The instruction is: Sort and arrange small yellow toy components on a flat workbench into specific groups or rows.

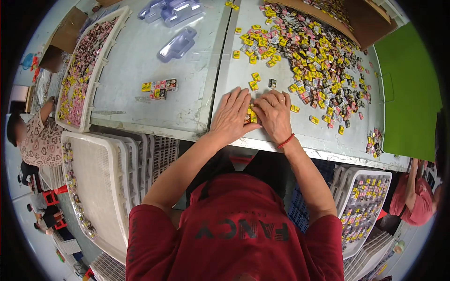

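Note:
Between my hands, near the table's front edge, sits a tight group of small yellow and dark boxes, partly hidden by my fingers. My left hand curves along its left side, with the thumb across the near edge, holding the group in place. Bent over its right side, my right hand pinches at the boxes with thumb and fingertips. A red bead bracelet circles my right wrist. Just beyond the fingers lie a black box and a pair of yellow boxes. One more yellow box rests beside my right hand.
A large heap of small boxes spreads over the right table below a cardboard carton. On the left table lie an arranged cluster, clear plastic trays and a filled white crate. A green panel borders the right side.

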A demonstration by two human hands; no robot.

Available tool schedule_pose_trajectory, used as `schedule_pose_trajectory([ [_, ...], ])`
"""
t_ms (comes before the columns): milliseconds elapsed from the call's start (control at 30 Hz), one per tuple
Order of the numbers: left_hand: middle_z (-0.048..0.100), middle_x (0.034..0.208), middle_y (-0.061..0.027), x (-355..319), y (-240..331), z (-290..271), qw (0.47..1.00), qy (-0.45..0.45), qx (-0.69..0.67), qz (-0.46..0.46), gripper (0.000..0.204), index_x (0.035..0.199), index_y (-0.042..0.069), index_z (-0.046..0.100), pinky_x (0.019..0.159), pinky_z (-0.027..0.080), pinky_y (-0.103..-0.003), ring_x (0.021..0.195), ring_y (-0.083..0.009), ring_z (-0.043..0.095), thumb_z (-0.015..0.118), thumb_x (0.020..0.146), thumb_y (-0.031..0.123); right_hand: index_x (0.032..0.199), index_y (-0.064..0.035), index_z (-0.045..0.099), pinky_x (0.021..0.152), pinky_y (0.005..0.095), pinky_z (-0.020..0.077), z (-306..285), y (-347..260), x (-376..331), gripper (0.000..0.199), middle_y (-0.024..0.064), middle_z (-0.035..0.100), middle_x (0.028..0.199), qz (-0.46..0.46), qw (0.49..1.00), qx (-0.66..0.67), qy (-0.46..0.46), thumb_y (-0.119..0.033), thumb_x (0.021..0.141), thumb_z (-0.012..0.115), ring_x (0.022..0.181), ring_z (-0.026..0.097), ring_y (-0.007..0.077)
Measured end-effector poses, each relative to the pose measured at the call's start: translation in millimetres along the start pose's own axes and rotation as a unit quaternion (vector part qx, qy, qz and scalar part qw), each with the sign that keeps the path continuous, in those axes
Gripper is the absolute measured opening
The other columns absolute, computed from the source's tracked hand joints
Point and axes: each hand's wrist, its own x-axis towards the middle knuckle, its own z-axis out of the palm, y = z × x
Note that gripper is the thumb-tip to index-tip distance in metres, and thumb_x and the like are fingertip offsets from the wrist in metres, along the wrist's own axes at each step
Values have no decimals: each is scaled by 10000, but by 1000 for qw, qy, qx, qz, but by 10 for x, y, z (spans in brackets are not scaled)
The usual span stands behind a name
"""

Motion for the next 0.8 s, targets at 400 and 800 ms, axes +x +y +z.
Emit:
schedule_pose_trajectory([
  [400, 395, 1356, -245, -15, 4, -8, 999, -38, -8, -16, 844, 1295, -112, 380, 1041, 301, -506, 1269, -421, 349, 723, 738, 421, 860, -91, 629, 961, 454, 313, 6, -18, 71, 166, 54, 601, 989, 79, 995, 51, -35, -150, 747, 735, 1087, 511, 271],
  [800, 575, 1168, -235, -114, 52, -419, 981, 106, -113, -119, 510, 1207, -27, 530, 907, 439, -448, 1089, -385, 547, 680, 831, 284, 976, -13, 636, 659, 339, 499, -462, 10, -192, 163, 140, 662, 887, 216, 975, 43, -37, -102, 842, 663, 760, 650, 285],
])
